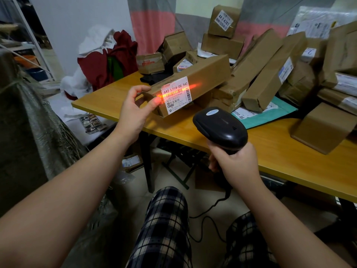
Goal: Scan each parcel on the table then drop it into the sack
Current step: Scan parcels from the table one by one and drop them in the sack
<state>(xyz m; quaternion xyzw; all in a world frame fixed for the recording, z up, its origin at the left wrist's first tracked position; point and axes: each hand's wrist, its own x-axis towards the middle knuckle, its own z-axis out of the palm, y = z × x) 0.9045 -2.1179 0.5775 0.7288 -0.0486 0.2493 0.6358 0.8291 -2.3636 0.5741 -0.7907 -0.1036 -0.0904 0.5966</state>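
While a red scan line [193, 87] crosses its label [177, 102], a long parcel [208, 72] is held over the table's [280, 157] near-left corner.
A woven sack [38, 122] at left; left hand [133, 111] pinches the parcel's end; label reads "642 L714-00 542"; right hand [237, 165] grips the black scanner [220, 126].

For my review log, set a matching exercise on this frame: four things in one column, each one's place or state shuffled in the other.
1 long parcel
2 scanner
3 teal mailer
4 sack

A gripped by the right hand
B flat on the table, partly under boxes
C held by the left hand, red beam across its label
D left of the table, off it

Pairs: 1-C, 2-A, 3-B, 4-D
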